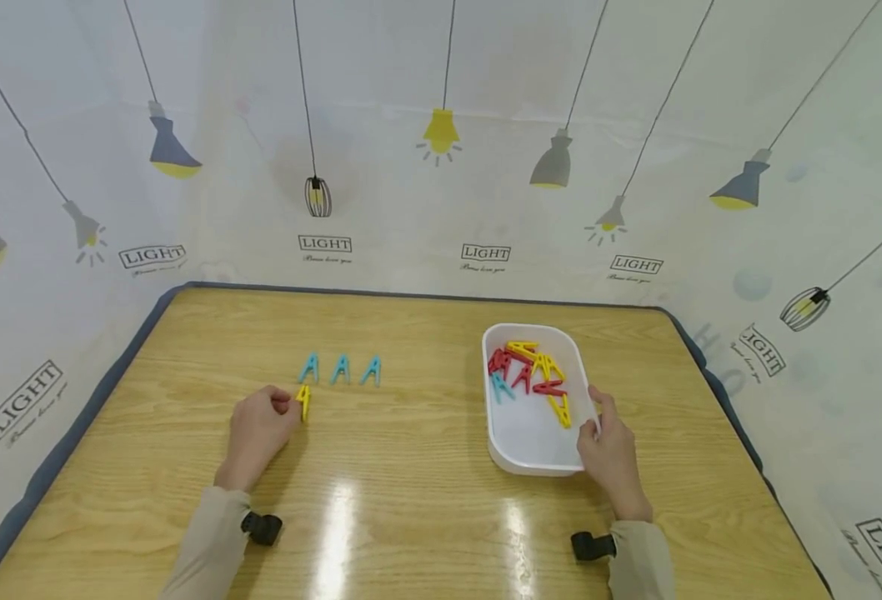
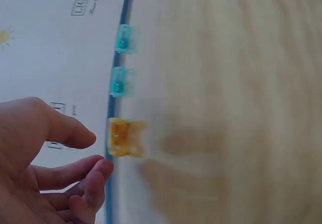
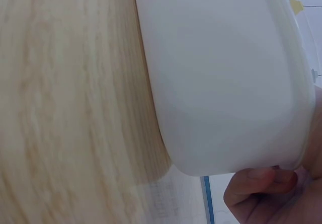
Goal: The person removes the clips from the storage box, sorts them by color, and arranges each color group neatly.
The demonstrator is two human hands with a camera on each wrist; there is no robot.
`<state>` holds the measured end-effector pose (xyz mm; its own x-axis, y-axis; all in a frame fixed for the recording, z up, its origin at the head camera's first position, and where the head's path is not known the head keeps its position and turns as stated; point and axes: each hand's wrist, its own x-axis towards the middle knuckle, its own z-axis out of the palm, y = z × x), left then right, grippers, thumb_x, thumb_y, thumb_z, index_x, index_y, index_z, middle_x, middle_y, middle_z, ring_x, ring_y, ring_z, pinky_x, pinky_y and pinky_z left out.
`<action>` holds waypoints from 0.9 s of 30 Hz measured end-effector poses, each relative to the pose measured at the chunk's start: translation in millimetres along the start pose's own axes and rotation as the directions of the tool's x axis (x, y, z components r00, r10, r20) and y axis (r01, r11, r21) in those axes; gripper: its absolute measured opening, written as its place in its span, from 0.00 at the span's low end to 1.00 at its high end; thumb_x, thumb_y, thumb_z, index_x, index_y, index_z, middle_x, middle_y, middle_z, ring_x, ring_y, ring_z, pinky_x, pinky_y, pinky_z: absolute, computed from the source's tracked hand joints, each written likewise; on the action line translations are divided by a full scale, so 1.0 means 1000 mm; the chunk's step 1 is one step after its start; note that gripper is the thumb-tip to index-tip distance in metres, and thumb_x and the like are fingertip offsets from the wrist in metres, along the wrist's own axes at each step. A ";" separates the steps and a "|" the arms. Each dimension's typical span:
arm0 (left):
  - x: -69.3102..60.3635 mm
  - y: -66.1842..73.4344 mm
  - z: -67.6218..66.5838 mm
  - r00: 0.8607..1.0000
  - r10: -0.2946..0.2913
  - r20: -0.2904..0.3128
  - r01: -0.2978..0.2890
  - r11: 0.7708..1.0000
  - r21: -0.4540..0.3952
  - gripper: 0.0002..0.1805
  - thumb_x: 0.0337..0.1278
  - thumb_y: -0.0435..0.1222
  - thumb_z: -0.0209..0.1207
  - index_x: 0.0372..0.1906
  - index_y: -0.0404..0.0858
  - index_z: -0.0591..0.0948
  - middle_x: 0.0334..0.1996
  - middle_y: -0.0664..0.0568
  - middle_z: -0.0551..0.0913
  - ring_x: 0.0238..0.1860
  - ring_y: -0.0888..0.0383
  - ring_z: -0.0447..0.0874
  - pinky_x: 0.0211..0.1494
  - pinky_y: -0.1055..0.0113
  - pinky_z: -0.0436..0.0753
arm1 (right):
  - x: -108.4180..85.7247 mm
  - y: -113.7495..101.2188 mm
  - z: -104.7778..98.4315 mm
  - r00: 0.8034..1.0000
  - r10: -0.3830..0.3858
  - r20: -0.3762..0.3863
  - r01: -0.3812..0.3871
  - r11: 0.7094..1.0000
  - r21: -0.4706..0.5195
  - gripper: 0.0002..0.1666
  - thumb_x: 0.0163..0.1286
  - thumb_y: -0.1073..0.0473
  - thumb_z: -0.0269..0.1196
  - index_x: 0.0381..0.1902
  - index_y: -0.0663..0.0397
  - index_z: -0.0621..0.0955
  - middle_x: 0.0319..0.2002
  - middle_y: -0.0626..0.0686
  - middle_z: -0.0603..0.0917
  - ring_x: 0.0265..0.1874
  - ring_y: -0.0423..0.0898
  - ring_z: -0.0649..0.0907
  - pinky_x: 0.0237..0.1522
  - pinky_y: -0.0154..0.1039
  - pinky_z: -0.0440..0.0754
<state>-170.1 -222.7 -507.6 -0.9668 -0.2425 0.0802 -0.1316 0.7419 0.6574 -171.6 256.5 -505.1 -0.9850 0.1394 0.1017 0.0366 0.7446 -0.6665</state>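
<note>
A yellow clothespin stands on the table just beyond the fingertips of my left hand. In the left wrist view a gap parts the thumb from the other fingers, with nothing between them. Three blue clothespins stand in a row behind the yellow one; two of them show in the left wrist view. On the right, my right hand grips the side rim of a white plastic bin. Inside lie several red, yellow and blue clothespins, toward its far end.
The wooden table has a dark blue edge at the back and sides. Behind it hangs a white backdrop printed with lamps. Each wrist wears a black camera strap.
</note>
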 end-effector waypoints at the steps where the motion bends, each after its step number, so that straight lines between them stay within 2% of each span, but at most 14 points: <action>1: -0.001 0.003 -0.003 1.000 0.009 -0.014 -0.009 1.000 0.003 0.15 0.64 0.38 0.57 0.44 0.29 0.84 0.36 0.39 0.87 0.37 0.46 0.84 0.39 0.56 0.81 | 0.001 0.000 0.000 1.000 0.002 0.003 -0.002 1.000 -0.001 0.32 0.74 0.68 0.49 0.74 0.61 0.63 0.26 0.57 0.76 0.21 0.45 0.71 0.23 0.35 0.67; 4: -0.001 0.017 -0.013 0.996 0.078 -0.053 -0.078 0.997 0.011 0.16 0.65 0.38 0.56 0.46 0.28 0.84 0.37 0.38 0.87 0.34 0.46 0.84 0.35 0.56 0.81 | 0.002 0.001 -0.001 1.000 0.011 0.005 -0.011 1.000 -0.010 0.32 0.74 0.66 0.48 0.75 0.60 0.62 0.26 0.56 0.75 0.21 0.45 0.71 0.23 0.35 0.68; 7: 0.004 0.042 -0.018 0.985 0.162 -0.062 -0.163 0.987 -0.011 0.15 0.66 0.37 0.56 0.47 0.28 0.83 0.37 0.38 0.86 0.30 0.49 0.83 0.31 0.60 0.79 | 0.003 0.001 -0.002 1.000 0.020 0.002 -0.019 1.000 -0.013 0.32 0.74 0.66 0.48 0.75 0.60 0.62 0.25 0.56 0.74 0.21 0.45 0.71 0.22 0.35 0.68; 9: 0.008 0.060 -0.015 0.975 0.215 -0.058 -0.217 0.976 -0.032 0.15 0.66 0.36 0.57 0.47 0.29 0.83 0.36 0.39 0.86 0.28 0.52 0.81 0.30 0.63 0.78 | 0.002 0.001 -0.002 1.000 0.021 0.003 -0.021 1.000 -0.006 0.32 0.74 0.67 0.48 0.75 0.61 0.62 0.24 0.56 0.74 0.20 0.45 0.71 0.22 0.35 0.67; 12: 0.013 0.091 -0.003 0.959 0.277 -0.060 -0.281 0.957 -0.071 0.13 0.65 0.35 0.58 0.46 0.29 0.84 0.35 0.41 0.86 0.26 0.54 0.80 0.31 0.63 0.77 | 0.001 -0.001 -0.001 1.000 0.020 0.018 -0.020 1.000 0.009 0.32 0.73 0.67 0.48 0.74 0.62 0.63 0.24 0.55 0.74 0.20 0.44 0.71 0.22 0.35 0.67; 15: 0.020 0.127 0.019 0.947 0.318 -0.047 -0.322 0.939 -0.119 0.11 0.64 0.34 0.59 0.45 0.31 0.84 0.35 0.43 0.86 0.27 0.55 0.80 0.33 0.63 0.79 | 0.001 -0.002 -0.002 1.000 0.020 0.021 -0.020 1.000 0.016 0.32 0.73 0.68 0.48 0.74 0.62 0.63 0.22 0.54 0.73 0.19 0.44 0.70 0.21 0.34 0.67; 18: 0.029 0.163 0.044 0.938 0.347 0.003 -0.341 0.922 -0.184 0.11 0.65 0.34 0.58 0.46 0.32 0.85 0.36 0.45 0.86 0.30 0.54 0.82 0.35 0.61 0.82 | 0.002 -0.002 -0.002 1.000 0.017 0.012 -0.017 1.000 0.020 0.32 0.72 0.68 0.48 0.74 0.62 0.63 0.21 0.53 0.71 0.19 0.43 0.69 0.21 0.34 0.66; 22: 0.040 0.206 0.083 0.929 0.363 0.078 -0.330 0.904 -0.270 0.11 0.64 0.34 0.58 0.45 0.33 0.86 0.36 0.46 0.87 0.36 0.52 0.84 0.41 0.60 0.84 | 0.003 -0.001 -0.002 1.000 0.022 0.006 -0.022 1.000 0.021 0.32 0.72 0.69 0.49 0.74 0.62 0.63 0.21 0.52 0.71 0.19 0.43 0.69 0.21 0.34 0.66; 27: 0.054 0.247 0.132 0.925 0.341 0.166 -0.280 0.910 -0.307 0.09 0.64 0.35 0.58 0.42 0.34 0.85 0.37 0.47 0.87 0.38 0.54 0.83 0.42 0.64 0.83 | 0.003 -0.001 -0.001 1.000 0.027 0.001 -0.027 0.999 0.034 0.32 0.72 0.69 0.49 0.73 0.61 0.64 0.22 0.53 0.71 0.19 0.43 0.69 0.21 0.33 0.67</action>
<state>-283.7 30.5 -439.9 -0.9758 0.1323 0.1742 0.2185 0.5512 0.8053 -174.1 257.3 -503.4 -0.9839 0.1585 0.0831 0.0571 0.7180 -0.6937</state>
